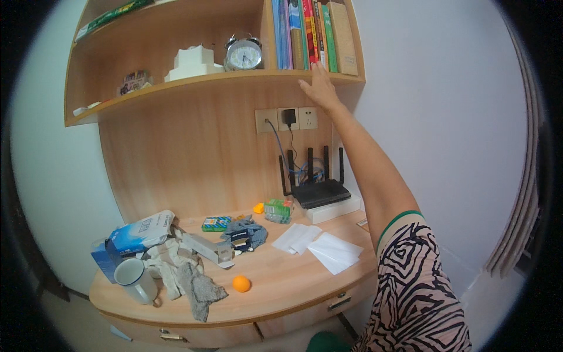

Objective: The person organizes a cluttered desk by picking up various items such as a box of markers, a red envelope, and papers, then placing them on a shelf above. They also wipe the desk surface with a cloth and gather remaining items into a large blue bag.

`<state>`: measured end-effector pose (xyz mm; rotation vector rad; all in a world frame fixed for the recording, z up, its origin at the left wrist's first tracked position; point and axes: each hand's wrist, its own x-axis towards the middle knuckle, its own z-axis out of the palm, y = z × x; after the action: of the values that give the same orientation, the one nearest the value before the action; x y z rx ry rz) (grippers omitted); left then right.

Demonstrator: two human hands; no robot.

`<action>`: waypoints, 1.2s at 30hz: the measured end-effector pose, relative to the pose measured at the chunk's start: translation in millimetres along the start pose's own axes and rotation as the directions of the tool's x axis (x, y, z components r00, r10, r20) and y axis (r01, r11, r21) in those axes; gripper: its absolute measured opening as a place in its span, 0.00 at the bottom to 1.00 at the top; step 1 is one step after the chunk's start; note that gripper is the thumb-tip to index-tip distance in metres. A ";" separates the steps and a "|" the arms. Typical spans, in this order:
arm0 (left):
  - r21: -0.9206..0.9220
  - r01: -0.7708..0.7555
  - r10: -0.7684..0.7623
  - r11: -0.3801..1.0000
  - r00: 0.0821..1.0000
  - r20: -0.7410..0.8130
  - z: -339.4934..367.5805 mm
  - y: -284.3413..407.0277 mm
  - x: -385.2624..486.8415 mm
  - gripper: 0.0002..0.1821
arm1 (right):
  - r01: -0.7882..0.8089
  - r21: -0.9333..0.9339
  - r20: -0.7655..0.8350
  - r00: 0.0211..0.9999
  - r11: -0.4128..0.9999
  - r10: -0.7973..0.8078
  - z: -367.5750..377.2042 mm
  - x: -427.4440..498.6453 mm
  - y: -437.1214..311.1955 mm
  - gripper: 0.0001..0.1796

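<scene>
My right hand (320,88) is raised to the front edge of the wall shelf (211,80). Its fingertips are at the foot of a red book (310,33), and whether they touch its spine I cannot tell. The thumb stands out to the left, and no object shows in the hand. Beside the red book, a row of upright books includes a green one (329,39) and a wide brown one (344,42). Left of the divider stands a silver twin-bell alarm clock (244,55), near a white stepped object (193,64). My left hand is out of view.
Below, a black router (321,193) rests on a white box, under wall sockets (286,119). White papers (336,253), an orange ball (241,284), a grey cloth (200,288), an enamel mug (135,280) and a blue-white package (145,231) lie about the desk (264,301).
</scene>
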<state>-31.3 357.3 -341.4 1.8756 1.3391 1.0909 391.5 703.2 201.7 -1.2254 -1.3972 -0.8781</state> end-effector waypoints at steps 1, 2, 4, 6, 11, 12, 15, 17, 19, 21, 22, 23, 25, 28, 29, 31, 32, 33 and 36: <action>-0.005 -0.003 0.003 1.000 1.000 -0.007 -0.4 -6.2 2.6 0.14 | -0.028 0.044 0.025 0.999 0.999 0.027 2.7 4.4 3.8 0.42; -0.012 -0.002 0.002 1.000 1.000 -0.013 -1.0 -10.7 3.8 0.14 | 0.014 0.036 0.006 1.000 0.999 -0.014 6.0 7.0 6.9 0.43; -0.005 0.040 -0.040 0.999 0.999 0.004 0.5 -18.7 5.2 0.14 | 0.027 0.026 -0.001 1.000 0.999 -0.027 10.5 7.0 11.8 0.43; 0.039 0.113 -0.114 0.993 0.992 0.044 -0.4 -22.6 6.9 0.14 | 0.048 -0.075 0.005 0.999 0.996 -0.048 12.6 7.7 12.9 0.40; -0.033 0.101 -0.102 0.994 0.995 -0.019 1.7 -12.6 8.9 0.14 | -0.011 -0.192 0.095 0.995 0.981 0.030 8.0 18.1 -2.1 0.38; -0.055 0.089 -0.091 0.995 0.995 -0.038 0.6 -9.5 8.6 0.14 | -0.051 -0.179 0.130 0.989 0.982 0.075 4.4 21.2 -7.2 0.38; -0.054 0.067 -0.072 0.996 0.992 -0.105 -5.2 -3.0 2.4 0.14 | -0.115 -0.219 0.186 0.970 0.969 0.157 -4.2 17.2 -22.4 0.40; -0.007 0.058 -0.059 0.998 0.993 -0.098 -10.0 -1.2 -3.7 0.13 | -0.168 -0.212 0.161 0.966 0.963 0.204 -5.6 13.7 -32.3 0.41; 0.025 0.036 -0.033 0.999 0.994 -0.105 -12.7 -1.0 -9.2 0.13 | -0.139 -0.228 0.102 0.981 0.964 0.166 -4.2 10.8 -38.2 0.41; 0.038 -0.010 0.015 0.999 0.992 -0.128 -11.7 -2.6 -10.7 0.13 | -0.076 -0.224 0.052 0.995 0.972 0.090 -2.2 13.2 -38.9 0.40; 0.035 0.001 0.003 0.999 0.994 -0.114 -12.4 -2.4 -11.2 0.13 | -0.052 -0.234 0.040 0.997 0.971 0.063 -1.4 15.6 -36.8 0.39; 0.033 0.010 -0.006 0.999 0.995 -0.099 -11.7 -4.4 -10.3 0.13 | -0.066 -0.224 0.043 0.996 0.972 0.078 -0.8 17.9 -33.2 0.41; 0.011 0.024 -0.022 1.000 0.996 -0.089 -10.3 -7.0 -7.9 0.13 | -0.103 -0.214 0.055 0.992 0.971 0.117 -0.1 22.4 -24.2 0.43; -0.002 0.045 -0.045 0.999 0.994 -0.095 -10.1 -9.8 -4.9 0.13 | -0.105 -0.226 0.080 0.989 0.969 0.126 3.3 20.2 -11.6 0.44; 0.020 0.054 -0.052 0.998 0.995 -0.088 -10.3 -10.4 -4.2 0.13 | -0.091 -0.200 0.057 0.993 0.976 0.104 6.1 18.3 -9.4 0.43; 0.040 0.069 -0.066 0.997 0.995 -0.075 -10.9 -10.6 -3.0 0.13 | -0.110 -0.188 0.026 0.993 0.976 0.117 10.0 15.3 -6.2 0.41; 0.041 0.077 -0.074 0.996 0.995 -0.073 -11.3 -9.9 -2.5 0.13 | -0.115 -0.198 0.031 0.992 0.973 0.124 10.9 15.6 -4.6 0.41; 0.043 0.081 -0.078 0.996 0.995 -0.069 -12.4 -9.8 -1.8 0.13 | -0.124 -0.214 0.046 0.989 0.969 0.137 10.5 17.2 -3.5 0.41; 0.039 0.097 -0.094 0.995 0.994 -0.054 -13.3 -10.4 0.5 0.14 | -0.085 -0.274 0.088 0.990 0.958 0.113 6.2 23.2 3.4 0.42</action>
<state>-47.7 361.1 -343.2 1.8036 1.4758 1.0778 394.6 714.8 222.7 -1.5531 -1.3134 -0.9696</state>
